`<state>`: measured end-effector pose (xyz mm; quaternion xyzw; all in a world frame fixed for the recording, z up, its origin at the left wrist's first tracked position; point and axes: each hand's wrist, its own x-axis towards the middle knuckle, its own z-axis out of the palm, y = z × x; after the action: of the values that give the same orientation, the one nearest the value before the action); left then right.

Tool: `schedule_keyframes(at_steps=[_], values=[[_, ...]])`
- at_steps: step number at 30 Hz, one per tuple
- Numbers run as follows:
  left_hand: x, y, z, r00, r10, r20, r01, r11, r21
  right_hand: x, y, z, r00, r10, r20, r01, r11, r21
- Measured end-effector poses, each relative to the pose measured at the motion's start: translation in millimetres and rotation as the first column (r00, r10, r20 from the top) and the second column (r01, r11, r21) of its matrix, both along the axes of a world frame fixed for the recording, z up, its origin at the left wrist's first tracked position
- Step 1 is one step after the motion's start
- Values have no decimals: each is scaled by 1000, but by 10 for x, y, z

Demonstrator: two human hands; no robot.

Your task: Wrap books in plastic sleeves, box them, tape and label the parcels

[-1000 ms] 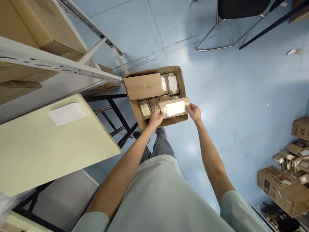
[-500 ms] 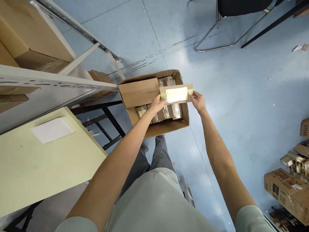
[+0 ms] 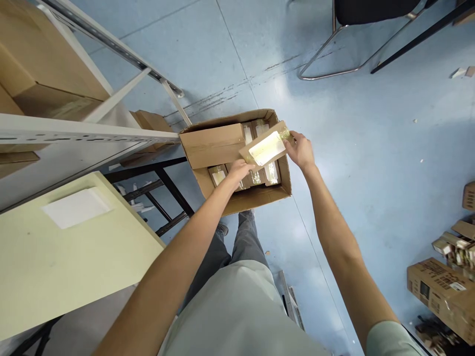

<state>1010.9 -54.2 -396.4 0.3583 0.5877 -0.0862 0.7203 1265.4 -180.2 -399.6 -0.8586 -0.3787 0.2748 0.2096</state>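
Observation:
Between my hands is a small cardboard box point(image 3: 265, 148) with a white label and clear tape, held tilted above a larger open carton point(image 3: 260, 198). My left hand point(image 3: 240, 170) is closed on its lower left end. At its upper right end, my right hand point(image 3: 301, 150) grips the other corner. Inside the carton stand several small taped boxes point(image 3: 272, 172), partly hidden by the held one. A plain brown cardboard piece point(image 3: 213, 145), a box or flap, covers the carton's left part.
A pale yellow tabletop point(image 3: 92, 257) with white paper point(image 3: 76, 206) lies left, below a metal shelf point(image 3: 74, 129) holding cartons. A black chair point(image 3: 374, 11) stands at the upper right. More cardboard boxes point(image 3: 441, 296) sit at the right edge of the blue floor.
The small box has turned from nearly level to slanted, its right end up and its left end down. My left hand has moved slightly down, my right hand slightly up and left.

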Motion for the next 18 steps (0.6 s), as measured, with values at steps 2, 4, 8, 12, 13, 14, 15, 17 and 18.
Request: schedule_keyframes(at_steps=[2, 4, 8, 12, 13, 14, 15, 17, 18], values=[[-23, -275, 64, 992, 119, -39, -123, 980, -159, -41, 120, 17, 998, 63, 28, -62, 998, -30], [-34, -587, 122, 988, 147, -48, -154, 959, -237, -118, 282, -14, 987, 152, 42, -150, 988, -46], [35, -1052, 150, 966, 258, -16, -248, 909, -335, -273, 603, -188, 959, 283, 17, -282, 958, -43], [201, -1089, 47, 943, 331, 25, -300, 882, -363, -292, 837, -356, 945, 327, -19, -327, 944, -41], [242, -1049, 11, 941, 337, 36, -301, 881, -365, -283, 889, -382, 944, 329, -27, -330, 943, -33], [278, -1001, -25, 938, 344, 46, -304, 879, -368, -278, 939, -399, 944, 329, -35, -330, 944, -25], [305, -952, -59, 938, 342, 57, -299, 883, -363, -280, 981, -404, 944, 327, -41, -328, 944, -22], [314, -871, -112, 958, 274, 86, -236, 922, -308, -320, 1030, -373, 943, 328, -52, -330, 943, -38], [289, -848, -125, 973, 195, 123, -159, 954, -255, -360, 1027, -334, 941, 332, -57, -335, 940, -60]])
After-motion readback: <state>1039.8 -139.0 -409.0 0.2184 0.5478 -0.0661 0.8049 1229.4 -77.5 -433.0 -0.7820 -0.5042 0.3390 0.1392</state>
